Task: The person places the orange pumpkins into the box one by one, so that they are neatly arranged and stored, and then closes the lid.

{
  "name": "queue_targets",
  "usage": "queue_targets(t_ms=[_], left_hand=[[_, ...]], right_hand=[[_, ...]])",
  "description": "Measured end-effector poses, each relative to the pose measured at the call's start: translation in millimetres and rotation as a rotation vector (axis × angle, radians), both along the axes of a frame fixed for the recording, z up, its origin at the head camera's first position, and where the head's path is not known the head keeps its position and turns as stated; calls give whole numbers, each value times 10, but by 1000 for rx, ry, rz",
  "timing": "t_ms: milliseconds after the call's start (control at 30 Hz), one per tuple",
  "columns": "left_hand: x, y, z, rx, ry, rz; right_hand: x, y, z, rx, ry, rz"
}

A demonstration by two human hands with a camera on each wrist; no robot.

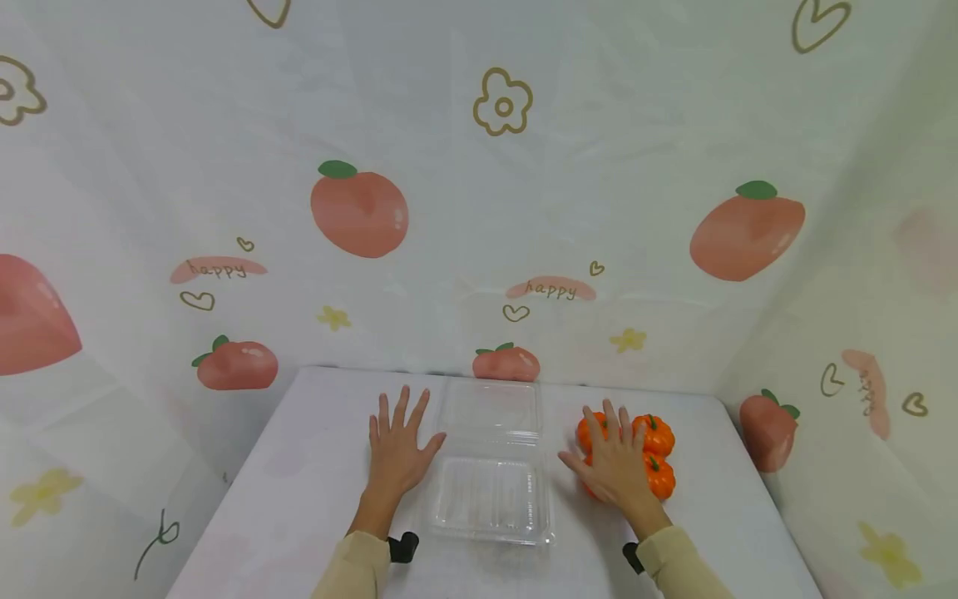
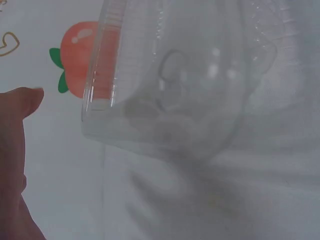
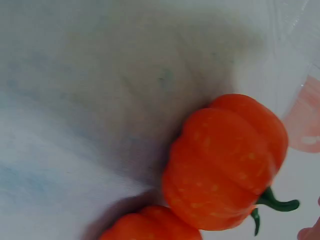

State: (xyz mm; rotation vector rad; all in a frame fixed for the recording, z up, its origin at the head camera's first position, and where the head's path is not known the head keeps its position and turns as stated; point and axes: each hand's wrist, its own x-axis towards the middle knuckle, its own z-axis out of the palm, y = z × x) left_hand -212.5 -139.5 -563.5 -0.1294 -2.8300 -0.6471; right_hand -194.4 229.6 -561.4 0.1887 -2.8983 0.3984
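Observation:
A clear plastic clamshell box lies unfolded in the middle of the table, its lid (image 1: 490, 408) toward the back and its ribbed base (image 1: 490, 499) nearer the front. My left hand (image 1: 399, 453) is just left of it, fingers spread and holding nothing; part of that hand (image 2: 12, 150) borders the left wrist view beside the clear plastic. Over several small orange pumpkins (image 1: 654, 435) on the right, my right hand (image 1: 615, 462) spreads its fingers and partly hides them. In the right wrist view one pumpkin (image 3: 225, 165) shows its green stem; whether the hand touches any is unclear.
A white cloth covers the table (image 1: 292, 474). Behind it hangs a pale curtain (image 1: 419, 308) printed with fruit, hearts and flowers, and similar cloth closes both sides. Dark straps (image 1: 404, 547) sit at the wrists.

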Motion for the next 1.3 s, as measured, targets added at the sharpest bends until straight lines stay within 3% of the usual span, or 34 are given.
queue_targets(t_ms=[500, 800, 1133, 1300], left_hand=[[90, -98, -131, 83, -76, 30], [188, -145, -206, 219, -103, 65], [194, -175, -298, 407, -226, 109], [204, -184, -334, 466, -232, 92]], right_hand=[[123, 92, -241, -36, 29, 5], [223, 76, -254, -77, 34, -15], [243, 135, -268, -70, 111, 9], [253, 146, -240, -96, 63, 2]])
